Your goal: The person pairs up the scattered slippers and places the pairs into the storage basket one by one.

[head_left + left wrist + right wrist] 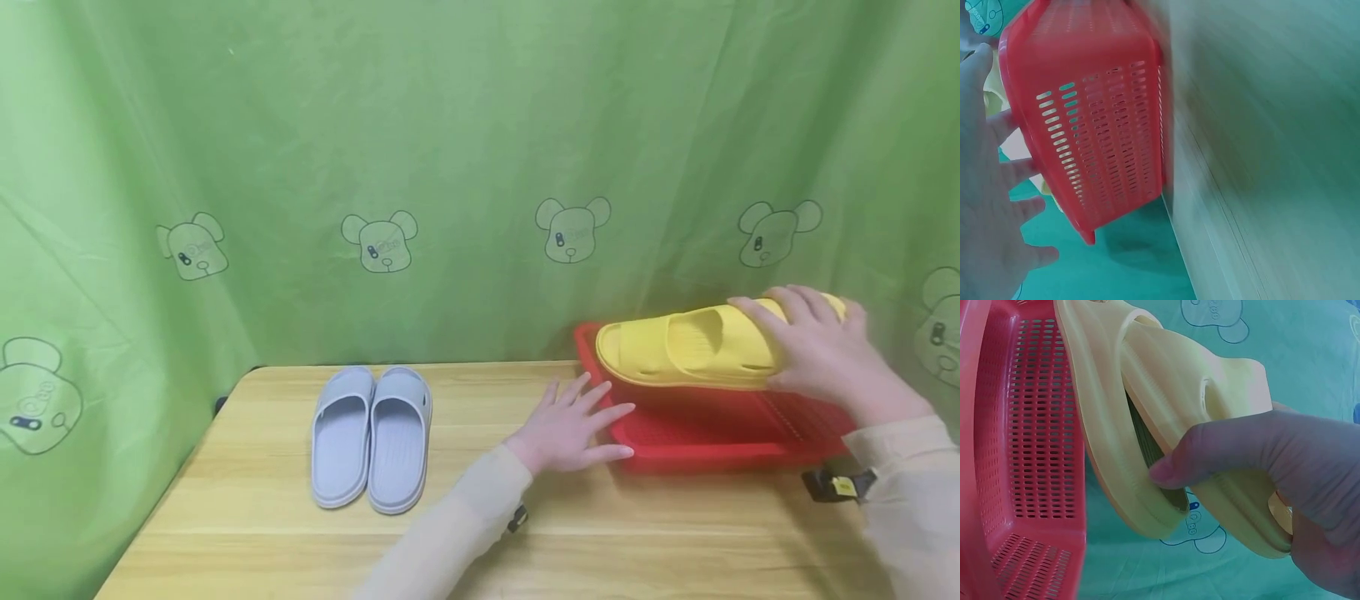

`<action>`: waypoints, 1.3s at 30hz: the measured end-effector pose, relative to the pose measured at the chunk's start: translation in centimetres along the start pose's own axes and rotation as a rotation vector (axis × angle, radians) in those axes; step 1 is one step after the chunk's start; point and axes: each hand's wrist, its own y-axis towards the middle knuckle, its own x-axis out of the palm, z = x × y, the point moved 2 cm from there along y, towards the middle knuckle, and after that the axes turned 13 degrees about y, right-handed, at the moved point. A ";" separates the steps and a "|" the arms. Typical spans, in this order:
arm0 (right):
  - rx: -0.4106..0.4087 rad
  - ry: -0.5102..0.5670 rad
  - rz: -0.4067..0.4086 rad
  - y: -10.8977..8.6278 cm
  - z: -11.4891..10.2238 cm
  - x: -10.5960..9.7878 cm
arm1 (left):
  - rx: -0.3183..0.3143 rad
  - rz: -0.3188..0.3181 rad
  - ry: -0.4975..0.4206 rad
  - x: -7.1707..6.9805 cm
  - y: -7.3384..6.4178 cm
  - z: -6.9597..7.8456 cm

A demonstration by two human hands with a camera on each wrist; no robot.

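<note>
My right hand [821, 350] grips a pair of yellow slippers [645, 350] at one end, over the red basket [720, 457] on the right of the table. Seen from the right wrist, the two slippers [1179, 369] overlap, and the thumb presses into the opening between them. The other fingers are mostly hidden behind. My left hand [566, 429] has its fingers spread at the basket's left end. From the left wrist, those fingertips lie right at the rim of the slotted basket [1100, 56].
A pair of grey-blue slippers [341, 450] stands side by side on the left half of the wooden table [255, 475]. Behind the table hangs a green curtain [480, 125] printed with bear heads, close to the basket's back edge.
</note>
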 end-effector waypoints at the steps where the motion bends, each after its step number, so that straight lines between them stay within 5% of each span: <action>1: -0.006 -0.006 -0.003 0.1 -0.1 0.1 | -0.003 -0.006 -0.005 0.0 0.1 0.1; 15: -0.107 -0.061 -0.004 1.5 -0.8 1.7 | -0.051 -0.022 -0.102 -0.1 1.0 0.9; 39: -0.056 -0.081 -0.144 2.8 -0.1 3.0 | -0.061 -0.017 -0.154 0.3 1.2 1.2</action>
